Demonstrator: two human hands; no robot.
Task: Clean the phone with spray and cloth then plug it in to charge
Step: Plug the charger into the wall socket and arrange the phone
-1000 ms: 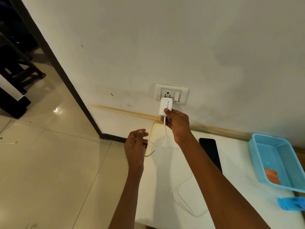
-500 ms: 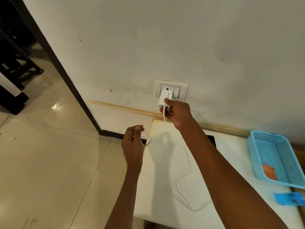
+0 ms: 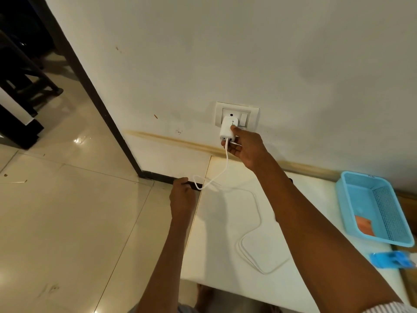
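The right hand (image 3: pixel 244 147) has its grip clamped on the white block-shaped charger (image 3: pixel 228 130) at the white wall socket plate (image 3: pixel 237 115), whose pins are hidden. The left hand (image 3: pixel 182 194) pinches the thin white cable (image 3: pixel 226 164), which loops across the white tabletop (image 3: pixel 225 233). The black phone (image 3: pixel 291 180) is almost wholly hidden behind the right forearm.
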